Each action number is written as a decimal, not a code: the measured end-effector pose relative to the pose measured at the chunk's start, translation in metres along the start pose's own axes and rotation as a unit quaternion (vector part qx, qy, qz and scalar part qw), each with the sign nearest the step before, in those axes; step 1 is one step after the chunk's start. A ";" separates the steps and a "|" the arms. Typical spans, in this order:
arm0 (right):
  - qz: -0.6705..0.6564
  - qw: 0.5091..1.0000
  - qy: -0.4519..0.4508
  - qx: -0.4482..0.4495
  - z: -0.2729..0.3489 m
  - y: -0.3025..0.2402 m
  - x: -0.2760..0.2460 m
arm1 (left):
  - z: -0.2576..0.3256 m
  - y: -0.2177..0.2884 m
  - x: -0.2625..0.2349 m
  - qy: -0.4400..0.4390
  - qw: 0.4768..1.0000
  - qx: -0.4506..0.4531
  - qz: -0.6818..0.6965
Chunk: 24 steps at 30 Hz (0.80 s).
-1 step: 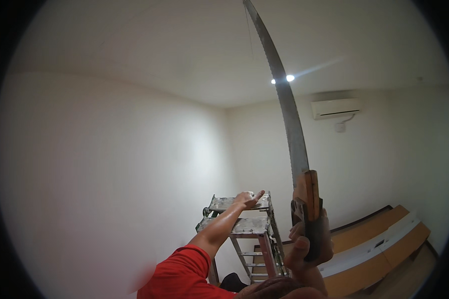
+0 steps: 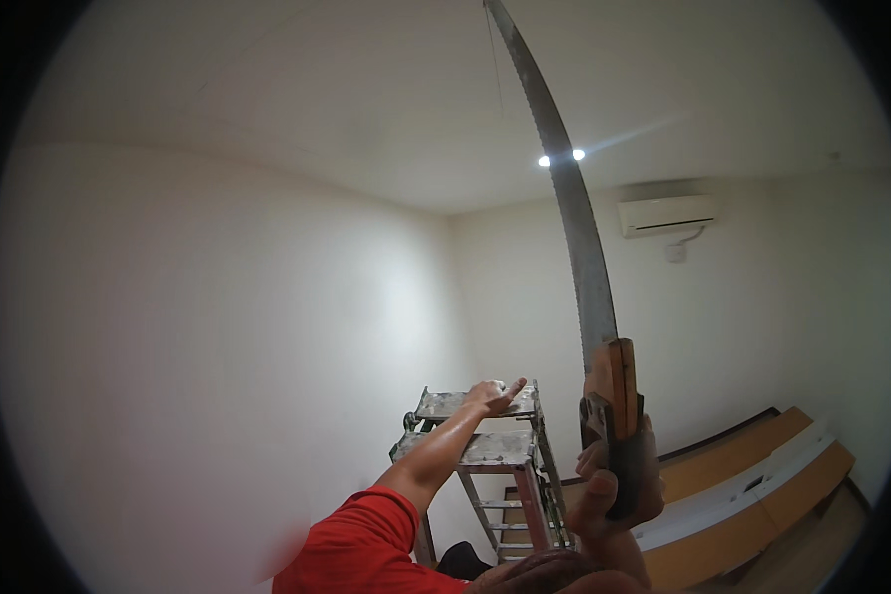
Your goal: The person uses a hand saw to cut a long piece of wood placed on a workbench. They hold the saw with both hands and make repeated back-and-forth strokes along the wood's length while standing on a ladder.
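My right hand [image 2: 604,485] is wrapped round the wooden, partly black handle of a hand saw [image 2: 581,233]. The saw is held upright, its long toothed blade rising toward the ceiling [image 2: 297,89] and the teeth facing left. Near the blade's tip, a thin dark line shows on the ceiling; whether the tip touches there I cannot tell. My left arm, in a red sleeve, reaches forward to a paint-spattered stepladder [image 2: 495,448]. On its top step lies my left hand [image 2: 495,396], thumb stretched out to the right and fingers bent over the far edge.
A white wall [image 2: 218,327] runs close along the left. On the far wall hangs an air conditioner [image 2: 667,215], with a small box below it. Brown and white boards [image 2: 752,485] lie at the lower right. Ceiling lights [image 2: 578,155] shine behind the blade.
The saw and my right hand have shifted very slightly to the right. My left hand stays in place on the stepladder.
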State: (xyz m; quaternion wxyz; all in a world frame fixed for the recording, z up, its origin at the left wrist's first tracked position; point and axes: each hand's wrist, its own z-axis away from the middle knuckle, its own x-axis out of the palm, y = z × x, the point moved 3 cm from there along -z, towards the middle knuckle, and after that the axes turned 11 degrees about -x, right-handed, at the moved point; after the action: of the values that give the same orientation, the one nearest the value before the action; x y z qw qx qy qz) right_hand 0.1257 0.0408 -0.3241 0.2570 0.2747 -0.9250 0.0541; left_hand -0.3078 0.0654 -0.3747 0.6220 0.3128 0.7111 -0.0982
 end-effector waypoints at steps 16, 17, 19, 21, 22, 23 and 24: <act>0.024 1.000 -0.004 -0.018 0.004 0.003 0.022 | 0.001 0.005 -0.011 -0.003 1.000 0.005 0.010; 0.022 1.000 0.004 -0.017 0.004 0.002 0.024 | 0.001 0.004 -0.011 -0.003 1.000 0.007 0.007; 0.018 0.999 0.020 -0.019 0.006 0.002 0.028 | 0.002 0.006 -0.013 -0.002 1.000 0.005 0.009; 0.013 0.999 0.030 -0.024 0.007 0.000 0.030 | 0.002 0.005 -0.012 0.003 1.000 0.005 0.013; 0.012 0.999 0.033 -0.026 0.007 -0.002 0.030 | 0.002 0.004 -0.011 0.007 1.000 0.006 0.015; 0.031 0.999 0.017 -0.031 0.010 -0.002 0.028 | 0.002 0.003 -0.011 0.011 1.000 0.007 0.018; 0.049 0.998 0.002 -0.038 0.012 -0.001 0.026 | 0.001 0.002 -0.011 -0.001 1.000 0.001 0.014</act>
State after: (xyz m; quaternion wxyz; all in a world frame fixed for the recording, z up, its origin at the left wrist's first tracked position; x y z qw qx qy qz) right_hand 0.1020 0.0247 -0.3215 0.2662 0.2190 -0.9382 0.0324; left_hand -0.3055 0.0632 -0.3639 0.6237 0.3231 0.7059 -0.0911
